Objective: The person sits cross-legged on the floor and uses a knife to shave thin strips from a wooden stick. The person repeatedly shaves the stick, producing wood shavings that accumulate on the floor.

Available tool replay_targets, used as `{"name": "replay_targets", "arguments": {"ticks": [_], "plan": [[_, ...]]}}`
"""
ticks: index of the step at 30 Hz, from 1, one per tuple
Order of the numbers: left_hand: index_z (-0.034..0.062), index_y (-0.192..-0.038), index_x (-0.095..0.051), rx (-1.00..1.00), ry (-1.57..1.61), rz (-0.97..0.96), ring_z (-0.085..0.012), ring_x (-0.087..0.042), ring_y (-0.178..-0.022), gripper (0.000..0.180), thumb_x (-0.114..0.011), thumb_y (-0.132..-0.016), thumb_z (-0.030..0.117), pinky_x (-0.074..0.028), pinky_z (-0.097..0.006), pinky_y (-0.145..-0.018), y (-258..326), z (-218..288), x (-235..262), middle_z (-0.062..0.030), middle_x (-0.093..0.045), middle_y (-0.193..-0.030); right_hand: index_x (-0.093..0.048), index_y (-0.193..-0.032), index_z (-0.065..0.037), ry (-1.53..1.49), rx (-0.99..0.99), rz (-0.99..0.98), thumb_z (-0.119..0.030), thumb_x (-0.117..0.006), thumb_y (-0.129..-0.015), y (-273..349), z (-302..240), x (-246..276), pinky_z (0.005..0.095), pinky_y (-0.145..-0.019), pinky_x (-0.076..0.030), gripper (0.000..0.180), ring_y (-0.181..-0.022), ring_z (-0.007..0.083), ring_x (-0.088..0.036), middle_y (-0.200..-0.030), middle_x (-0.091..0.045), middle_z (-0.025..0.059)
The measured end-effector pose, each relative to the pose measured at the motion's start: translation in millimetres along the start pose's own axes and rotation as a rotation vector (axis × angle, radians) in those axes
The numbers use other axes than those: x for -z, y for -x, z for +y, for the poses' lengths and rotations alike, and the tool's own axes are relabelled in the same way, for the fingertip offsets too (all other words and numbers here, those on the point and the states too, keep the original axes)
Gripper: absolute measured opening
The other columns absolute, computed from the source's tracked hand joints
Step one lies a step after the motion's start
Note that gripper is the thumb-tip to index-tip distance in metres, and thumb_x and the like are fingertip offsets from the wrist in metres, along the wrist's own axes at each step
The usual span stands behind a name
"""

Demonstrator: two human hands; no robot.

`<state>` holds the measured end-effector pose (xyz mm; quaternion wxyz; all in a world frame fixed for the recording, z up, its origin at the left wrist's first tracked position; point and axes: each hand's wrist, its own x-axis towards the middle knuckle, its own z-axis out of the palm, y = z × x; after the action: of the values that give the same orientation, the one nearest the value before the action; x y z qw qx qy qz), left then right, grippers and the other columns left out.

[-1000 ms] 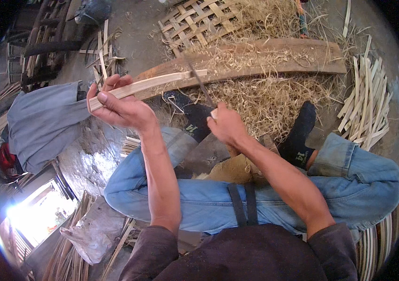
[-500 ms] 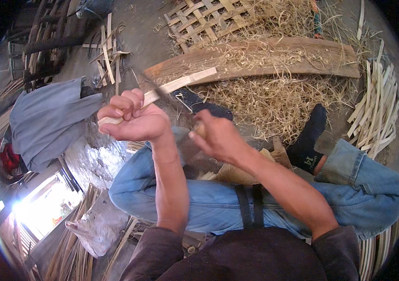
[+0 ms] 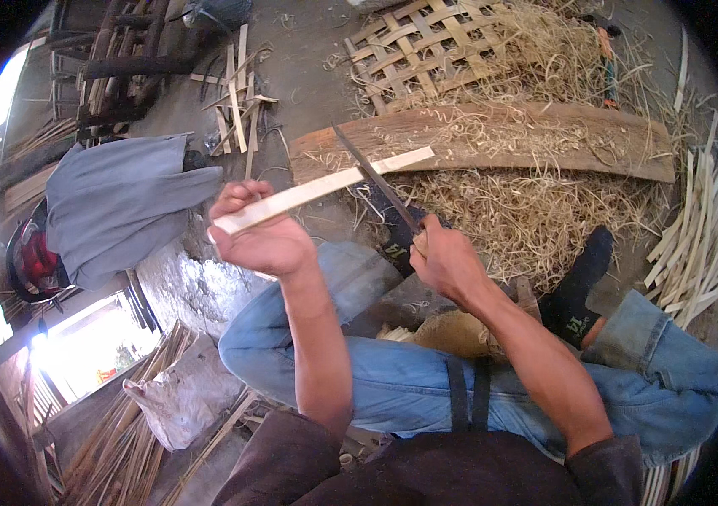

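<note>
My left hand (image 3: 273,246), palm up, holds the near end of a pale, flat bamboo strip (image 3: 312,190), which slants up to the right. The fingers curl up behind the strip. My right hand (image 3: 450,260) is closed round the handle of a long, dark-bladed knife (image 3: 393,199). Its blade crosses the strip toward the far end and appears to touch it. Most of the handle is hidden in my fist. Beyond the strip's tip lies a wide wooden plank (image 3: 536,143) strewn with curly shavings.
A heap of shavings (image 3: 485,219) covers the floor by my socked feet. Pale strips (image 3: 692,228) are piled at the right. A woven bamboo lattice (image 3: 426,51) lies at the far side. Grey cloth (image 3: 118,207) hangs at the left, above a whitish plastic bag (image 3: 186,396).
In the view, both hands, strip and knife sit further right and lower, as does the scene. The left fingers have loosened, showing more of the strip. The knife blade has moved outward along it.
</note>
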<state>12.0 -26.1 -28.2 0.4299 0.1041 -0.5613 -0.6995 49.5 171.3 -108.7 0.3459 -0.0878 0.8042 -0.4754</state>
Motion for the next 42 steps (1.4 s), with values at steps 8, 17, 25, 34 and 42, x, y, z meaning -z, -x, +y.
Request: {"name": "replay_targets", "arguments": {"ticks": [8,17,25,34,42], "plan": [[0.0078,-0.085,-0.050,0.054,0.206,-0.208,-0.0087,-0.025,-0.047,0.044,-0.047,-0.094,0.051,-0.021,-0.025,-0.045,-17.5,41.7,12.0,0.0022,-0.031,-0.058,-0.047,-0.099,0.004,0.050,-0.053,-0.023,-0.020,-0.061,-0.085,9.6,-12.0,1.3,0.0520,-0.070,-0.052,0.031,-0.077,0.0453,-0.064,-0.082,-0.065,0.0274],[0.0081,-0.080,-0.040,-0.024,0.229,-0.389,-0.0066,-0.016,-0.045,0.051,-0.047,-0.094,0.056,-0.013,-0.026,-0.043,-10.2,40.3,8.8,0.0032,-0.024,-0.055,-0.047,-0.100,0.005,-0.169,0.303,-0.106,-0.020,-0.063,-0.084,50.1,-72.6,5.0,0.0545,-0.069,-0.052,0.033,-0.076,0.0470,-0.064,-0.077,-0.063,0.0291],[0.0073,-0.080,-0.040,-0.045,0.168,-0.397,-0.0062,-0.017,-0.045,0.053,-0.049,-0.093,0.057,-0.013,-0.025,-0.044,-7.3,41.0,6.5,0.0031,-0.024,-0.055,-0.045,-0.104,0.004,-0.025,0.296,-0.088,-0.018,-0.062,-0.083,26.3,-36.9,5.2,0.0548,-0.071,-0.051,0.035,-0.081,0.0461,-0.064,-0.081,-0.063,0.0288],[0.0074,-0.079,-0.042,-0.051,0.127,-0.396,-0.0067,-0.017,-0.045,0.051,-0.050,-0.093,0.055,-0.014,-0.025,-0.043,-8.5,38.8,9.1,0.0034,-0.023,-0.055,-0.047,-0.100,0.005,-0.067,0.194,-0.045,-0.016,-0.061,-0.081,21.2,-26.6,0.0,0.0531,-0.072,-0.052,0.031,-0.079,0.0473,-0.064,-0.078,-0.064,0.0302],[0.0081,-0.079,-0.042,-0.044,0.143,-0.395,-0.0072,-0.016,-0.045,0.050,-0.046,-0.094,0.056,-0.013,-0.026,-0.043,-8.0,41.6,-0.5,0.0035,-0.022,-0.056,-0.049,-0.107,0.005,0.026,0.120,-0.002,-0.015,-0.061,-0.079,7.4,-5.8,-1.3,0.0508,-0.071,-0.052,0.036,-0.078,0.0451,-0.064,-0.078,-0.064,0.0288]]}}
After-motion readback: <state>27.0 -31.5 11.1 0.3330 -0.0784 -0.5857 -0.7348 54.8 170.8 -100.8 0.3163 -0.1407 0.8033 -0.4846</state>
